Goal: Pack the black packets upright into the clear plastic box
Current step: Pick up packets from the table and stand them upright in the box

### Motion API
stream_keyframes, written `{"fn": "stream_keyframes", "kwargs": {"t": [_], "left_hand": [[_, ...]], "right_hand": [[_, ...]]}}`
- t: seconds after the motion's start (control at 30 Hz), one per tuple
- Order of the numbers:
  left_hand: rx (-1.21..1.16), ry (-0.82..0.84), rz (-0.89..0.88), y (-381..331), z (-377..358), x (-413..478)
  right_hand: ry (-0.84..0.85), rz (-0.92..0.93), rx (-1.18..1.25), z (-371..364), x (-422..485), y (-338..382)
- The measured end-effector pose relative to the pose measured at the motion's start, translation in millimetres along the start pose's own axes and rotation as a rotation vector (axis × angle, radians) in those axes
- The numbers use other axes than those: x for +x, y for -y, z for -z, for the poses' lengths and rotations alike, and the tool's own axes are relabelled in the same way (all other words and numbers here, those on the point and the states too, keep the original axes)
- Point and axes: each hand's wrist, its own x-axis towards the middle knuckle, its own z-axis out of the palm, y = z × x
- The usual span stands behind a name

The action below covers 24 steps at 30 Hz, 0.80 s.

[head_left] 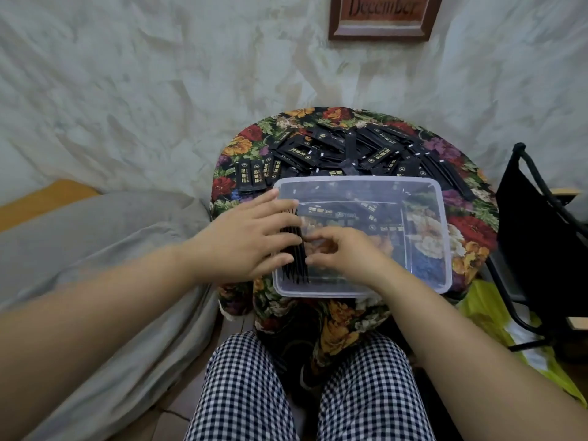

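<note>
Looking down on two knees in black-and-white gingham trousers [305, 393], soft woven cloth, cropped by the lower edge. Reaching in from both lower corners with bare forearms, blurred and cut off by the frame.

Laying the left hand [251, 240] across the left wall of the clear rectangular plastic box [356, 179], fingers straight and a little spread, pressing flat against a row of thin glossy black packets [297, 265] standing on edge at the box's left end. Hiding the upper part of that row under palm and fingers. Curling the right hand [346, 249] inside the box, fingertips meeting the row's right face. Not being able to tell whether pinching a packet or only touching.

Making out more black packets with gold print [350, 214] along the box's far side, hazy through the plastic, whether flat or leaning not clear. Resting the round-cornered box on a rounded seat draped in floral fabric [471, 230].

Seeing beyond the box a loose heap of flat black packets [350, 151], overlapping at all angles, partly hidden by the far rim. Passing a grey padded cushion [105, 237] at left, a black metal folding frame [541, 237] and a crinkled yellow-green plastic bag [496, 316] at right, both cut off. Ending at a creased pale wall covering [159, 90] and a brown wooden frame reading "December" [381, 17], cropped at the top.
</note>
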Motion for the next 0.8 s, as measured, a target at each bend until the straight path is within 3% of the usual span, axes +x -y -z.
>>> {"fn": "stream_keyframes", "kwargs": {"t": [0.13, 0.27, 0.7, 0.8], "left_hand": [[-0.068, 0.182, 0.004, 15.2, -2.7, 10.9], [-0.191, 0.282, -0.024, 19.6, -8.5, 24.4], [-0.347, 0.261, -0.159, 37.3, -29.4, 37.8], [-0.341, 0.271, -0.174, 39.9, -32.8, 41.9]], "right_hand": [[0.125, -0.028, -0.017, 6.1, 1.0, 3.6], [0.340, -0.028, -0.220, 19.8, 1.5, 10.1], [0.494, -0.081, -0.113, 31.3, 9.9, 0.3], [0.506, -0.144, 0.034, 28.1, 10.9, -4.3]]}}
